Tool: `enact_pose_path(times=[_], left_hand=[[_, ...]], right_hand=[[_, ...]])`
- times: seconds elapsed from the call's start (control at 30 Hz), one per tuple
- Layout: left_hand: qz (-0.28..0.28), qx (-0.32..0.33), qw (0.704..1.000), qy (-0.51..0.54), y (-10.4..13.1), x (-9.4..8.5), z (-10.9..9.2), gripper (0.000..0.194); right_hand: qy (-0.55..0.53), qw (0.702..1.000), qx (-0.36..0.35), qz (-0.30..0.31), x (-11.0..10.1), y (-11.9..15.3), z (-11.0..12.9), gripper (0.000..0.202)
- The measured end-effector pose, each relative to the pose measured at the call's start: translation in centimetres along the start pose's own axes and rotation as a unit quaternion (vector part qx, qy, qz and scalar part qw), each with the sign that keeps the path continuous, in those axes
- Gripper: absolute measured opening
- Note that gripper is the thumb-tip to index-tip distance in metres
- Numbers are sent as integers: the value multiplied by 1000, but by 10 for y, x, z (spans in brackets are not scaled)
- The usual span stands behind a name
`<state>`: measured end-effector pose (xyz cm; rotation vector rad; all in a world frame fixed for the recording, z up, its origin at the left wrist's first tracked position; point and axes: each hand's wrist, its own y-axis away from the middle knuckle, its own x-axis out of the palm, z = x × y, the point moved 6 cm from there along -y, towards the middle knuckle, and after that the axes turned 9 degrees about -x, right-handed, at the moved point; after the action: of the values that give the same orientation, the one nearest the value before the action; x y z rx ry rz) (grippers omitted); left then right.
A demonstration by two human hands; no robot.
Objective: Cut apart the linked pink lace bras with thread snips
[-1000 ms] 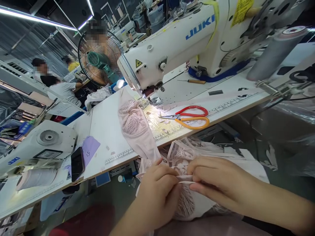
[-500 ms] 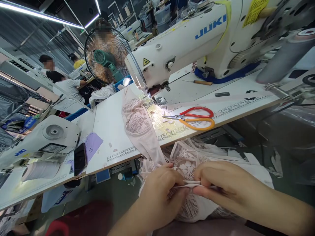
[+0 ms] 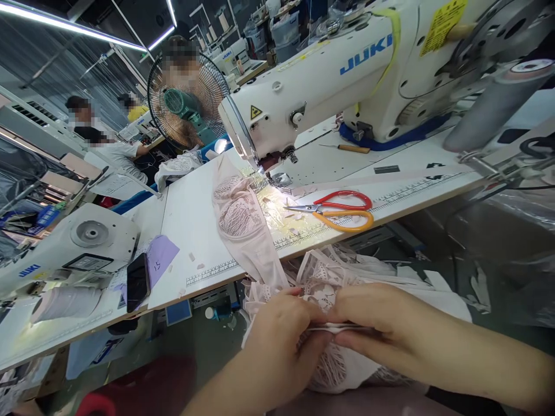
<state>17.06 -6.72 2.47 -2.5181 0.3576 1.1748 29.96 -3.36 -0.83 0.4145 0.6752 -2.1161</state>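
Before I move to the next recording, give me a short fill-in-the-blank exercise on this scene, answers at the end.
1. The left hand and right hand pinch pale fabric.  The nearby scissors have one red handle and one ____ handle.
2. The marked piece beside the phone is coloured ____.
3. Blue lettering on the large sewing machine reads ____.

Missing words: orange; purple; JUKI.
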Motion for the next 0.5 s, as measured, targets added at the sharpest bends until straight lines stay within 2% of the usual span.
enact_pose_path(times=[0.13,0.23,0.37,0.5], left_hand=[[54,1,996,-76,0,-5,-2,11],[76,3,990,-123,2,-16,0,12],[74,4,991,-111,5,-36,8,15],[85,-27,993,-76,9,-48,24,10]], right_hand=[[30,999,8,-10,-2,-2,2,20],[16,1000,19,-19,-3,-3,-1,16],[-7,1000,20,-22,-3,-3,-6,17],[0,1000,6,16,6,6,-13,16]])
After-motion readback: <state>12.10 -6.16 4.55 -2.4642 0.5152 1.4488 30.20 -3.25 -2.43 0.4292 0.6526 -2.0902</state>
